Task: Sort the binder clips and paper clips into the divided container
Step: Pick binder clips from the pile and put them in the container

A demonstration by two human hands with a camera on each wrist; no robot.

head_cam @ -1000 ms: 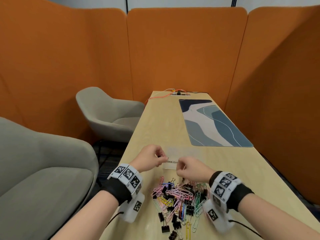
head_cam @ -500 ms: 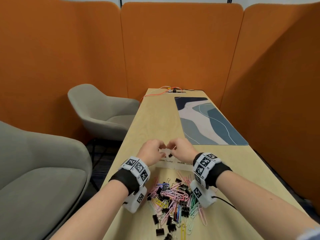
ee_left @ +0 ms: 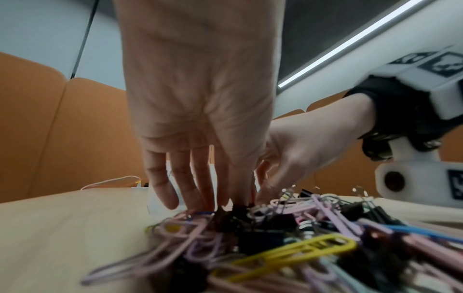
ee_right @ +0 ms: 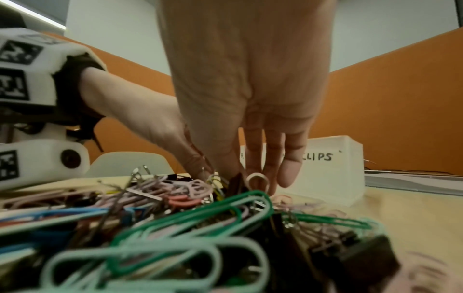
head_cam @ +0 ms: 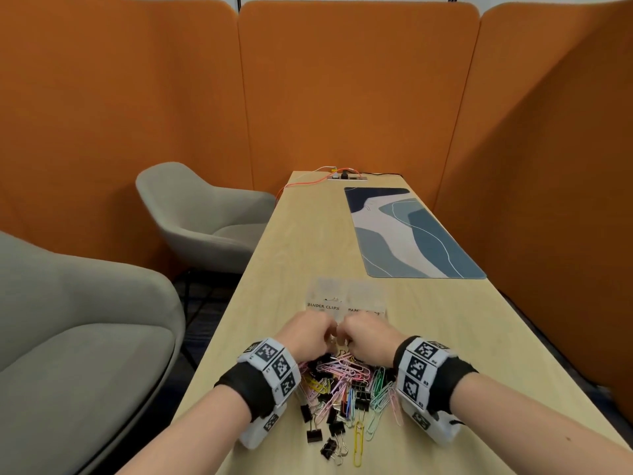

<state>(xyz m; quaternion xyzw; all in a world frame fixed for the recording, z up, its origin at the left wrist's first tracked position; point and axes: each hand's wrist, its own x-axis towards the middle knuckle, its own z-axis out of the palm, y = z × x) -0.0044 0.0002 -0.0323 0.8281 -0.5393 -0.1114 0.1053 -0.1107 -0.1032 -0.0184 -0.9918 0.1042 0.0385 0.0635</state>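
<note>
Reaching down from your wrists, both of your hands meet at the far edge of a tangled pile of clips (head_cam: 346, 389) lying on the pale wooden worktop (head_cam: 445, 337) just in front of you. The pile mixes black binder clips (head_cam: 314, 436) with coloured paper clips (head_cam: 358, 443) in pink, yellow, green and blue; a few strays lie nearest you. Your left hand (head_cam: 305, 335) points its fingers (ee_left: 160, 184) downward into the heap, spread loosely apart; whether its grip has closed on a clip cannot be told. Your right hand (head_cam: 368, 337) does the same, fingertips (ee_right: 289, 172) buried among the clips, thumb side touching the left hand; its grip likewise cannot be told. Just beyond your knuckles stands the clear divided container (head_cam: 346, 299), its left compartment labelled "BINDER CLIPS", its right label partly hidden by your hand. Something small and metallic sits in the left compartment. Farther along lies a blue and white desk mat (head_cam: 404, 234), then a cable socket (head_cam: 346, 178) with an orange cable (head_cam: 301, 184). Grey armchairs (head_cam: 202, 214) stand to the left, and orange partition panels (head_cam: 356, 84) enclose everything.
</note>
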